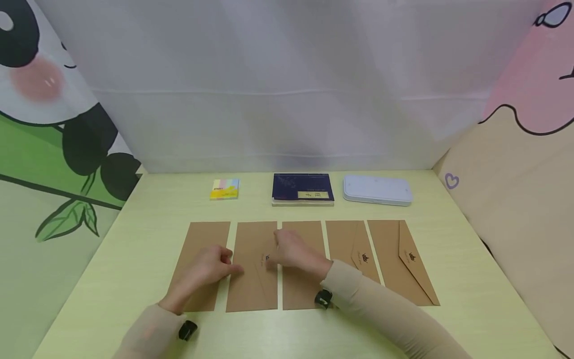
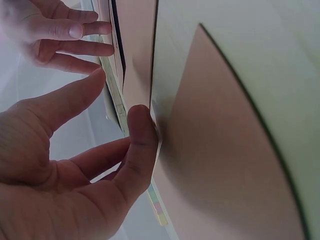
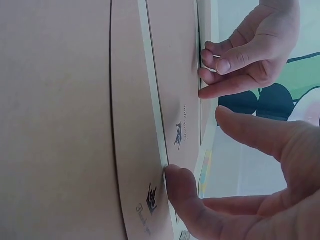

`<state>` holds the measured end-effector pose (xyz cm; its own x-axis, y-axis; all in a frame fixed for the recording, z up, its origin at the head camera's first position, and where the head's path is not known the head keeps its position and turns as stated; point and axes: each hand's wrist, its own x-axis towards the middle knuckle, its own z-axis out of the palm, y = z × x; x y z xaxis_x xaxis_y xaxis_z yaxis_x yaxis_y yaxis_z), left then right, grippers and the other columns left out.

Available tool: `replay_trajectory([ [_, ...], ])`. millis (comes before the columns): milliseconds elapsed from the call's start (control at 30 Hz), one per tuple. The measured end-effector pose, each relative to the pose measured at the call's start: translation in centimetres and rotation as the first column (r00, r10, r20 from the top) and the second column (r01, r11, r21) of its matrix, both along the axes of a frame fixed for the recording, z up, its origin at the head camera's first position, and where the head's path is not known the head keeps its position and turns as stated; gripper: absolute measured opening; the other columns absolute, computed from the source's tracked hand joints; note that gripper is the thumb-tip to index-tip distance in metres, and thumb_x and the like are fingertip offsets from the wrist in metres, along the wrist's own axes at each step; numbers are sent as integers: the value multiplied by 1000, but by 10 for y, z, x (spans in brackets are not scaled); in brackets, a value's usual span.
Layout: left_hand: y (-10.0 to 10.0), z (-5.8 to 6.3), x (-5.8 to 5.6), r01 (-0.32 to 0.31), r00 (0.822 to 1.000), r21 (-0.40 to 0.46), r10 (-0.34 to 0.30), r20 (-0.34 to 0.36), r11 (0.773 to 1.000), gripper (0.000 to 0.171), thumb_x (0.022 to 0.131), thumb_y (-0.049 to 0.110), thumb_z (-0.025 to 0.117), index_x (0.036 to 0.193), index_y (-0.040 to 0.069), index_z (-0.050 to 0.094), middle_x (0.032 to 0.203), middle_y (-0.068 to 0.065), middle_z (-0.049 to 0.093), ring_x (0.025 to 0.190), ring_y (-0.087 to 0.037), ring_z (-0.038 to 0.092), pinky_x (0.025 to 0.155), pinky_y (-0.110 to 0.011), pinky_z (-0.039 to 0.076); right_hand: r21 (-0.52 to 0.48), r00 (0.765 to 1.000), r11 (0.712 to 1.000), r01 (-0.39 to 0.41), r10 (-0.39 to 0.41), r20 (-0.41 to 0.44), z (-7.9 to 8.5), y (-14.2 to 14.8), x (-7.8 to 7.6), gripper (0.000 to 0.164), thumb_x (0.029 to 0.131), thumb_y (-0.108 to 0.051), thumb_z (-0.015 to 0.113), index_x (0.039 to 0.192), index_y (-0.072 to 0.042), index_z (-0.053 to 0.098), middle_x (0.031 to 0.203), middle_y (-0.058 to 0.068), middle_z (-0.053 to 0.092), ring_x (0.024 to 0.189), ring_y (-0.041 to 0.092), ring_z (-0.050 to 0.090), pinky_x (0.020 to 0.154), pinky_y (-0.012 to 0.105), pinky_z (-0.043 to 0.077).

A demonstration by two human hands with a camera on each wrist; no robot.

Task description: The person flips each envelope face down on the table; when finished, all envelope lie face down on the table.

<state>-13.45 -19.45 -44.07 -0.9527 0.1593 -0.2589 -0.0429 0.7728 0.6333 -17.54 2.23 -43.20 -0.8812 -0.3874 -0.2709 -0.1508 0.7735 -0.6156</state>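
Several brown kraft envelopes lie side by side in a row on the table. My left hand (image 1: 208, 267) is over the leftmost envelope (image 1: 208, 234), its fingertips by the left edge of the second envelope (image 1: 251, 284). Across from it, my right hand (image 1: 296, 252) reaches over the third envelope (image 1: 302, 291) to the second one's right edge. In both wrist views, the thumb stands apart from the relaxed, slightly bent fingers, and a fingertip meets an envelope edge. Nothing is pinched. A small crown print shows on the second envelope, partly beside the right hand.
The fourth envelope (image 1: 343, 244) and the rightmost envelope (image 1: 387, 264) show flaps with crown prints. Behind the row lie a sticky-note pack (image 1: 225, 189), a dark blue book (image 1: 302, 187) and a pale lavender case (image 1: 377, 189). A white curtain (image 1: 287, 99) hangs at the table's back.
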Motion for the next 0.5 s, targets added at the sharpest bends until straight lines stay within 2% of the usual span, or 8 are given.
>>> replay_trajectory([
  [133, 1, -2, -2, 16, 1000, 5, -16, -4, 1000, 31, 79, 24, 78, 66, 8, 55, 56, 4, 41, 50, -10, 37, 48, -25, 27, -27, 1000, 999, 22, -22, 6, 1, 0, 1, 43, 69, -21, 85, 95, -2, 57, 74, 5, 49, 65, 18, 45, 54, 31, 38],
  [233, 2, -4, -2, 24, 1000, 4, -24, -5, 1000, 33, 79, 23, 78, 65, 8, 53, 55, 5, 40, 49, -10, 36, 47, -24, 25, -41, 1000, 999, 28, -28, 2, 0, 0, 1, 44, 68, -22, 85, 96, -2, 58, 73, 4, 48, 63, 18, 44, 52, 30, 37],
  [333, 4, -4, -2, 26, 1000, 6, -26, -10, 1000, 34, 80, 22, 78, 64, 8, 52, 53, 5, 40, 47, -10, 36, 47, -24, 25, -56, 999, 997, 46, -45, 13, -1, 0, 0, 53, 68, -22, 86, 107, 2, 59, 77, 6, 51, 66, 19, 47, 55, 31, 40],
  [433, 6, -3, -1, 16, 1000, 4, -16, -11, 1000, 34, 80, 21, 78, 63, 7, 52, 53, 4, 41, 47, -10, 37, 47, -25, 25, -67, 997, 995, 71, -69, 35, -2, 0, -2, 69, 68, -23, 86, 123, 5, 54, 89, 7, 57, 75, 20, 51, 65, 33, 46],
  [500, 6, -2, -1, 12, 1000, -4, -12, -15, 1000, 34, 79, 21, 78, 64, 7, 52, 53, 3, 42, 47, -10, 37, 47, -25, 25, -66, 996, 995, 76, -74, 44, -2, 0, -2, 74, 69, -23, 86, 128, 6, 52, 93, 8, 58, 79, 21, 52, 69, 34, 47],
])
